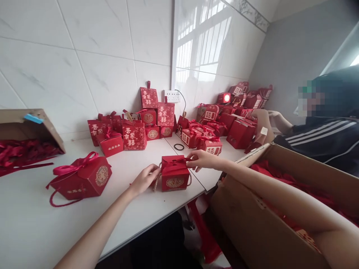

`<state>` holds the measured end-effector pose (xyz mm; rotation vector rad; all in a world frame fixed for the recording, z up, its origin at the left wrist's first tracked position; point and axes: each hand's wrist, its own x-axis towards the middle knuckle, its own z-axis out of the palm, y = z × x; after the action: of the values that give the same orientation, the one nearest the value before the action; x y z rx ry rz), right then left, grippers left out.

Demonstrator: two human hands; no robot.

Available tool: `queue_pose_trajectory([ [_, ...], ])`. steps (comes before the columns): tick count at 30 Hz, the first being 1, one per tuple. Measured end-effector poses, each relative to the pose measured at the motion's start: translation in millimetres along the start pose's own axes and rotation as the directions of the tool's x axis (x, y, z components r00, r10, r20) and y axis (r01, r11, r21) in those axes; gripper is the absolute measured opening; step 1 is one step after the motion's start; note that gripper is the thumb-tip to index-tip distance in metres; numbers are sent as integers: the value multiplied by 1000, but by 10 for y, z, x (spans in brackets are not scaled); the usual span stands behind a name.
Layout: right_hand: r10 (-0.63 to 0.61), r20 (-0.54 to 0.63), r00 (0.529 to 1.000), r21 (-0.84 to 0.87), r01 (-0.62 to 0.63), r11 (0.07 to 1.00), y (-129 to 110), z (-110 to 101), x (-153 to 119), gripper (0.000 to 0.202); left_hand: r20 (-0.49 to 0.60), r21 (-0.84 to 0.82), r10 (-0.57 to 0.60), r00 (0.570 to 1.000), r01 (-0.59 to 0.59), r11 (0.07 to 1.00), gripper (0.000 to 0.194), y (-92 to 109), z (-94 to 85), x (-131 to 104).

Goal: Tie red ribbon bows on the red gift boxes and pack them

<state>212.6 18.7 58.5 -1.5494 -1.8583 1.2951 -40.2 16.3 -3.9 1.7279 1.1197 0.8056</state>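
Observation:
A small red gift box (175, 179) with a gold emblem and rope handles stands upright near the table's front edge, a red ribbon bow on its top. At its left side, my left hand (146, 178) has its fingers closed at the ribbon's left end and the rope handle. My right hand (199, 160) comes in from the right, fingers pinched at the ribbon's right end by the box's top corner. A larger red box (84, 177) with a pink-red bow lies tilted on the table at the left.
Red boxes (134, 136) stand stacked along the wall, with more at the back right. A black ring (179, 147) lies behind the small box. Open cartons (238, 209) flank the table; another person (325, 138) is at the right.

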Motion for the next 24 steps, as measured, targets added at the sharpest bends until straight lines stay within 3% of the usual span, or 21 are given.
queue_pose_trajectory([
  [3,34,114,993,282,-65,957,22,-72,51,22,150,-162,-53,987,77,984,33,108,-81,18],
  [6,13,234,972,455,-121,882,34,-123,49,23,270,-227,-116,956,180,957,33,254,-151,20],
  [9,-22,263,964,570,-137,810,29,-130,30,21,241,-133,-170,956,206,969,35,352,-197,25],
  [13,-16,124,992,647,-69,760,10,-116,42,12,93,73,-125,988,119,990,43,369,-251,46],
  [15,-35,40,999,633,2,774,7,-117,54,9,-3,124,-17,1000,17,992,42,375,-268,54],
  [18,-2,-24,1000,480,13,877,0,-109,46,19,-20,171,66,998,-61,983,36,414,-251,52],
  [21,83,2,997,175,-82,981,-18,-67,11,41,20,289,-2,1000,-4,957,39,449,-194,41],
  [24,76,51,996,81,-80,994,-36,-5,-5,48,67,354,-66,996,38,935,42,427,-143,45],
])
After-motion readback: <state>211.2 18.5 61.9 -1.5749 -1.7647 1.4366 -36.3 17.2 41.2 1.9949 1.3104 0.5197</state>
